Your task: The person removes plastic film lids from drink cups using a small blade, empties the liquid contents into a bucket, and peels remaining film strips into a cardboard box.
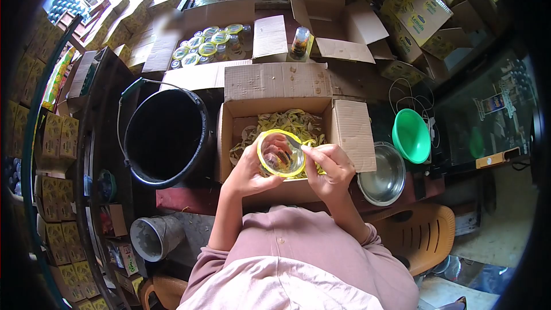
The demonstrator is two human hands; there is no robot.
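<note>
My left hand is wrapped round the side of a clear plastic jar with a yellow rim, its mouth facing up toward me. Pinched in my right hand is a small knife, whose dark blade lies across the jar's rim. A thin yellow strip hangs by the right fingers. Both hands are over an open cardboard box, which holds a pile of yellow-green strips. The jar's inside shows some reddish and yellow patches.
A black bucket stands left of the box. To the right are a metal bowl and a green bowl. Behind, a carton holds yellow-lidded jars; another jar stands beside it. A grey bucket is lower left.
</note>
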